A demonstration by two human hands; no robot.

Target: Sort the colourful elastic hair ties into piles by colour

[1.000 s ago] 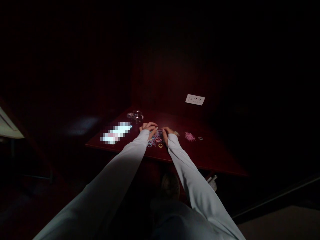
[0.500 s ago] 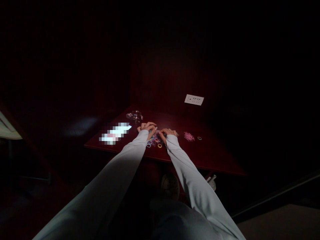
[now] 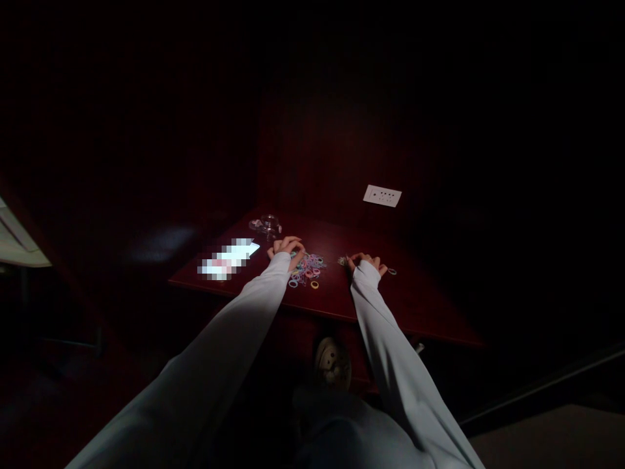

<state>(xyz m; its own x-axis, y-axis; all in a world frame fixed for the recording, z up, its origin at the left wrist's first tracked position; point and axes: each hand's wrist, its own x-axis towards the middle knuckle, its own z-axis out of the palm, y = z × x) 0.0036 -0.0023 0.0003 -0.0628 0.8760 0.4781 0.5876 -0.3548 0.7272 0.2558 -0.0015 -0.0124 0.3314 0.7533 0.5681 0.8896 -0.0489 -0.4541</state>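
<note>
A pile of small coloured bands, pink, purple, blue and yellow, lies on the dark red table. At its left edge is my left hand, fingers bent and thumb tip close to the index tip; anything between them is too small to make out. To the right of the pile, my right hand has its thumb and index pressed together beside a little yellowish-green cluster of bands. Whatever that pinch holds cannot be seen. The right hand covers the place of the pink bands.
A lit phone-like screen, blurred out, lies on the left of the table. Behind it stands a clear container. One dark band lies right of my right hand. A white socket plate is on the back wall. Surroundings are very dark.
My right hand has moved right, away from the pile, uncovering the yellowish-green cluster and now hiding the pink bands. My left hand has stayed at the pile's left edge.
</note>
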